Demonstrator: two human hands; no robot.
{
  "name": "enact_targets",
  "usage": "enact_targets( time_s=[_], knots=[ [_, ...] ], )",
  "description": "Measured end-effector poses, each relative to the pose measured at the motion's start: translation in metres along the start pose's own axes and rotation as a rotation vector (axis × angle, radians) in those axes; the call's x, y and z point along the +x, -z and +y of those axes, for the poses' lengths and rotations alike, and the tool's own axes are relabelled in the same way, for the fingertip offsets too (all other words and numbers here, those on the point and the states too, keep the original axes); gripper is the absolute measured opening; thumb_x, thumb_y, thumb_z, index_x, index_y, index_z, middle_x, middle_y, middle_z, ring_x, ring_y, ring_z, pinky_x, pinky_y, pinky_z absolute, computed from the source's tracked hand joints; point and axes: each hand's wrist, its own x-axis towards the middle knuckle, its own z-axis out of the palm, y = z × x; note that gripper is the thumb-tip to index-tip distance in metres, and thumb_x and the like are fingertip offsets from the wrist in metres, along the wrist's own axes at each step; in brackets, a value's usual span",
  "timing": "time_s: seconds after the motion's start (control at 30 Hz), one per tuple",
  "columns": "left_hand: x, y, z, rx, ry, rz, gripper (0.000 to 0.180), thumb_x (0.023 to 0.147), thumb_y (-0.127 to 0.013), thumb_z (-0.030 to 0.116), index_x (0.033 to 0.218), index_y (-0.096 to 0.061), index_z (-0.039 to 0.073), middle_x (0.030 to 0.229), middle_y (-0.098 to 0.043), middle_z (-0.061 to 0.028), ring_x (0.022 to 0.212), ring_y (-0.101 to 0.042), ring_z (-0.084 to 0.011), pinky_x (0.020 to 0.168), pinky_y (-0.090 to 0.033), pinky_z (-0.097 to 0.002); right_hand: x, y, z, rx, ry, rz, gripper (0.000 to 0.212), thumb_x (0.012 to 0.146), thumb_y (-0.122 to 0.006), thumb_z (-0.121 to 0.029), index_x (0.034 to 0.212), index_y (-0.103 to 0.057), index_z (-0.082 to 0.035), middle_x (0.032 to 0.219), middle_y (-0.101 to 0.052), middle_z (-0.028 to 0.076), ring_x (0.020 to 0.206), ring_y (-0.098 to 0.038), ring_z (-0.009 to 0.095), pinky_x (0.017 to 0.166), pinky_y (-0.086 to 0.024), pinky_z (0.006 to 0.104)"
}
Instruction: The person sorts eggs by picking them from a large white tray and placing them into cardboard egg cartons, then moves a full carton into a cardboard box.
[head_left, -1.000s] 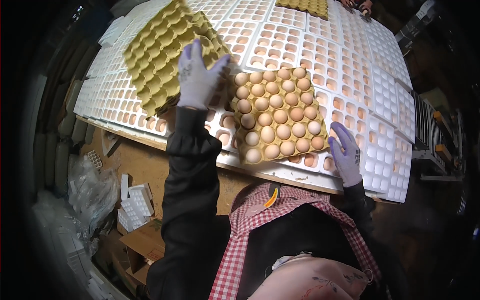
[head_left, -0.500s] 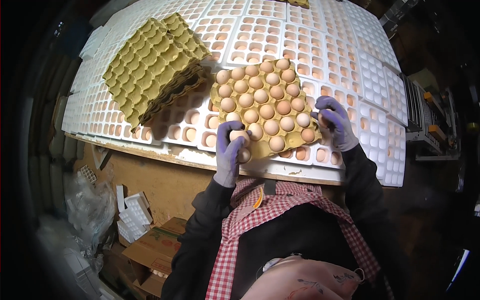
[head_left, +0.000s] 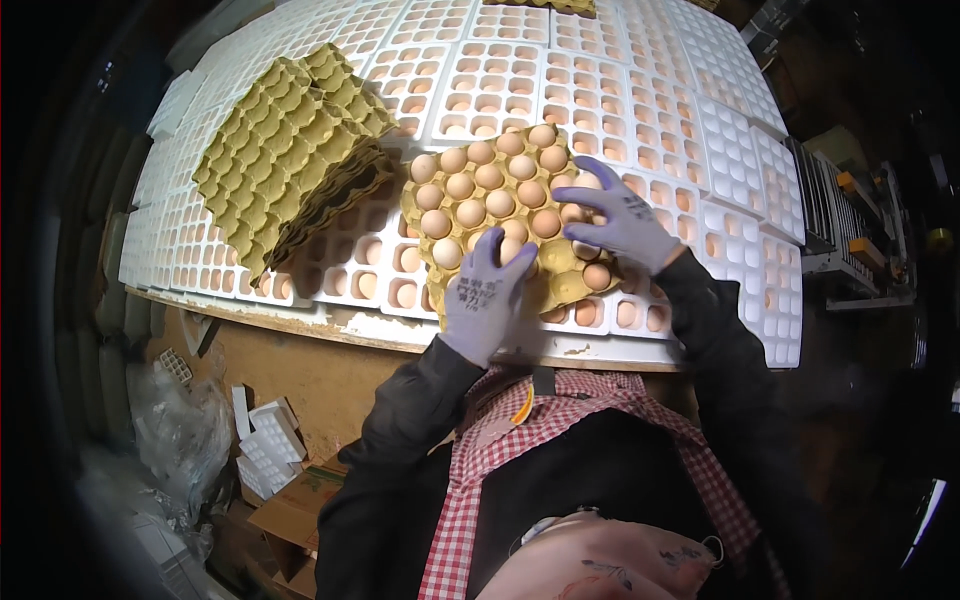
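A yellow-brown pulp egg tray (head_left: 568,287) filled with pale brown eggs (head_left: 471,213) lies before me, with a few bare pockets at its near right. Over its near side, my left hand (head_left: 487,300), in a grey-purple glove, curls its thumb and fingers round an egg (head_left: 510,249); its palm hides whatever else is under it. My right hand (head_left: 625,222), gloved alike, reaches in from the right side. Its fingers are bent round eggs (head_left: 588,181), which show between them. One egg (head_left: 596,276) sits at the tray's near right corner.
Stacked empty pulp trays (head_left: 290,150) stand left of the filled one. White foam trays (head_left: 490,85) holding eggs cover the table beneath. Below its front edge (head_left: 390,335) are a cardboard box (head_left: 290,515), foam pieces (head_left: 270,445) and clear plastic (head_left: 185,420). A metal rack (head_left: 845,230) stands at right.
My right hand has come left from beside the tray onto its eggs. My left hand has turned palm down over the near side. Some near pockets that held eggs now show bare.
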Motion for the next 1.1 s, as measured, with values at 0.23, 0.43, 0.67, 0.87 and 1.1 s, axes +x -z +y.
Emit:
enact_targets(
  time_s=[0.23,0.43,0.67,0.87,1.1],
  knots=[
    [0.017,-0.024,0.012,0.433,0.068,-0.156,0.045,0.063,-0.077,0.025,0.105,-0.063,0.021,0.133,-0.042,-0.01,0.109,-0.044,-0.0325,0.082,-0.047,-0.0395,0.022,-0.027,0.016,-0.546,0.004,0.025,0.042,0.071,-0.07,-0.038,0.109,-0.062,-0.021,0.139,-0.036,0.011,0.113,-0.046,0.034,0.089,-0.044,0.0424],
    [0.036,-0.023,0.052,-0.239,0.243,0.129,0.047,0.065,-0.082,0.024,0.106,-0.064,0.011,0.124,-0.045,-0.0201,0.108,-0.048,-0.0363,0.088,-0.043,-0.0425,-0.081,0.096,0.128,-0.326,-0.283,0.688,0.05,0.068,-0.078,-0.037,0.11,-0.064,-0.015,0.131,-0.041,0.019,0.114,-0.049,0.034,0.094,-0.044,0.0414],
    [0.19,-0.172,0.205,-0.213,-0.131,-0.034,0.044,0.071,-0.075,0.026,0.112,-0.061,0.015,0.127,-0.043,-0.0169,0.112,-0.046,-0.0371,0.09,-0.044,-0.0414,-0.12,0.169,0.284,-0.575,-0.547,0.64,0.047,0.078,-0.064,-0.038,0.123,-0.056,-0.027,0.127,-0.046,0.013,0.109,-0.051,0.033,0.091,-0.044,0.0436],
    [0.257,-0.274,0.226,0.116,-0.048,-0.138,0.022,0.081,-0.061,0.022,0.103,-0.061,0.019,0.112,-0.048,-0.0121,0.096,-0.05,-0.0317,0.079,-0.045,-0.0384,-0.08,0.21,0.298,-0.418,-0.457,0.355,0.042,0.083,-0.057,-0.03,0.123,-0.056,-0.018,0.12,-0.056,0.013,0.108,-0.055,0.032,0.09,-0.045,0.0424],
    [0.333,-0.303,0.233,0.053,0.052,-0.446,0.042,0.085,-0.057,0.035,0.118,-0.055,0.008,0.112,-0.057,-0.0137,0.1,-0.058,-0.0336,0.087,-0.046,-0.0401,-0.055,0.221,0.356,-0.477,-0.386,0.427,0.035,0.095,-0.044,-0.036,0.12,-0.056,-0.016,0.132,-0.05,0.01,0.126,-0.039,0.035,0.105,-0.027,0.0461]
  ],
)
